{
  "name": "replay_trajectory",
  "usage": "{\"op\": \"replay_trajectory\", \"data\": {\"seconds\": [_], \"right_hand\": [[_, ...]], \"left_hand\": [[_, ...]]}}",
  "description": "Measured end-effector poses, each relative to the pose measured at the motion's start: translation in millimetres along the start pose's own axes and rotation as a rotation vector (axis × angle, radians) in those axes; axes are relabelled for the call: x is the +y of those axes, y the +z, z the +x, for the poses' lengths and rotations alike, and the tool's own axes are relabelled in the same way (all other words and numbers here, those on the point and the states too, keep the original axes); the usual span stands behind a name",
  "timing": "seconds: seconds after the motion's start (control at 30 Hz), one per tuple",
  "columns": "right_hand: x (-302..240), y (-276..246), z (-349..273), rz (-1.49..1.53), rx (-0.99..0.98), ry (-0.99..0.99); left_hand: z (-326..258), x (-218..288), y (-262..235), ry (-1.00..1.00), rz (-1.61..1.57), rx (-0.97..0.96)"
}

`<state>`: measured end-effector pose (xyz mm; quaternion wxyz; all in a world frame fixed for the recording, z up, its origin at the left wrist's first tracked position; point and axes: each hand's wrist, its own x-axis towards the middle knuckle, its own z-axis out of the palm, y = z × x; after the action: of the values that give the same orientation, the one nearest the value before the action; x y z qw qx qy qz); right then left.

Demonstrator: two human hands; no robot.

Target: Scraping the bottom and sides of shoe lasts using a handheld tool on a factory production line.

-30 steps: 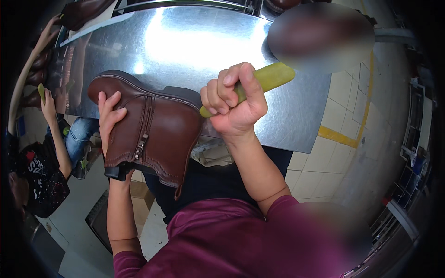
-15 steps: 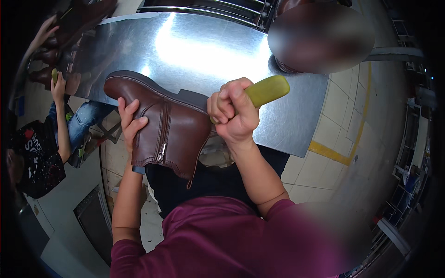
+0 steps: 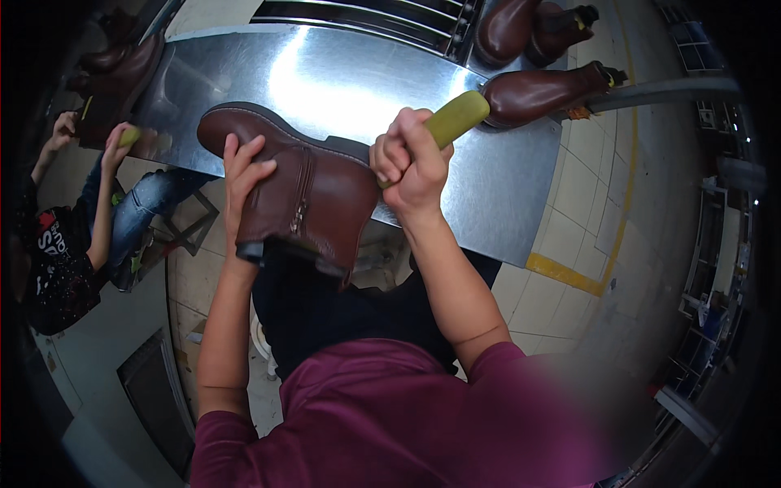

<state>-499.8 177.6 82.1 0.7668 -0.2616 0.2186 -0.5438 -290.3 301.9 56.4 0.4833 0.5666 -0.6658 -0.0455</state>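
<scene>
A brown leather ankle boot [image 3: 338, 195] lies on its side over the near edge of the metal table, sole away from me and toe to the left. Its zip runs up the side facing me. My left hand [image 3: 242, 175] grips the boot at its front, fingers spread over the upper; the rest of that hand is hidden behind it. In my right fist [image 3: 413, 163], at the heel, is an olive-green rounded bar [image 3: 458, 119]. Its thick end sticks out to the upper right. The other end is mostly hidden between my hand and the boot.
The shiny metal table [image 3: 488, 191] spans the view. Another brown boot [image 3: 541, 96] lies on its right end, with several more behind. Metal rails [image 3: 366, 20] run along the far side. At left, a co-worker's hand [image 3: 116, 146] holds a green piece near dark boots.
The boot has shifted a little right and tipped, so its opening shows more. My right hand has moved slightly farther away with the green bar. The co-worker's hands have moved too.
</scene>
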Motion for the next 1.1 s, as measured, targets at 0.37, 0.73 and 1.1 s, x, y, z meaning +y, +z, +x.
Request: {"op": "replay_trajectory", "data": {"seconds": [0.37,0.73,1.1], "right_hand": [[-1.9,-7.6,-9.1,0.111,0.04,-0.013],[-13.5,-17.8,3.2,-0.243,0.218,-0.017],[-64.3,-94.3,-41.3,-1.041,0.238,-0.136]], "left_hand": [[19.2,23.5,-11.4,-0.007,0.038,-0.059],[48.9,16.6,-3.0,-0.146,0.308,-0.167],[74.9,10.0,29.5,-0.214,0.399,0.051]]}}
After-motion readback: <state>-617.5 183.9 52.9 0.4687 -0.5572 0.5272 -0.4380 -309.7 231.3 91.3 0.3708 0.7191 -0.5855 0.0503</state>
